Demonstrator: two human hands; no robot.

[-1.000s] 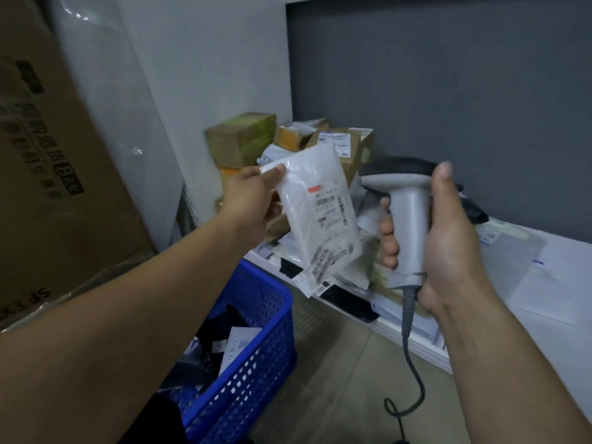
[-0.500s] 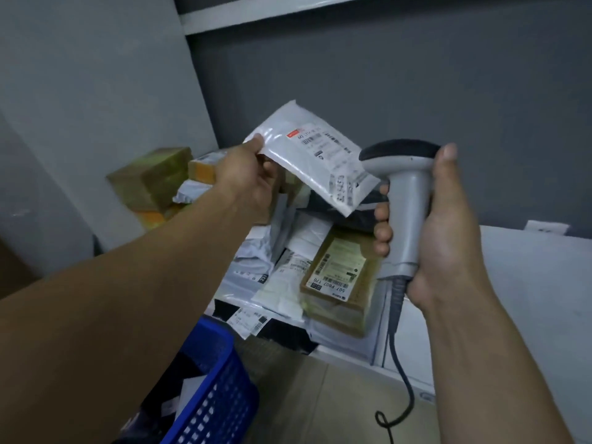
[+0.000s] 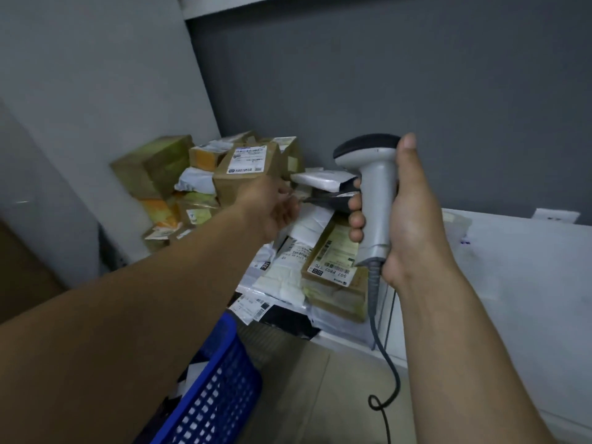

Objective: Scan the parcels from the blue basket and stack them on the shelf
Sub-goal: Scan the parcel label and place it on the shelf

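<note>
Your right hand (image 3: 413, 219) grips the scanner (image 3: 374, 193) upright; your left hand (image 3: 272, 203) hangs at the parcel pile (image 3: 243, 168) on the shelf (image 3: 512, 283), fingers blurred, so I can't tell whether they hold anything; a white parcel (image 3: 320, 180) lies atop the pile at its two o'clock; blue basket (image 3: 221, 389) at six o'clock.

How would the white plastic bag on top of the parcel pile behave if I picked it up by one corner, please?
Probably floppy: the white bag looks like thin creased film. Likely light, as it lies quite flat. Its smooth skin may be slippery, so a nudge could slide it off the uneven pile.
</note>
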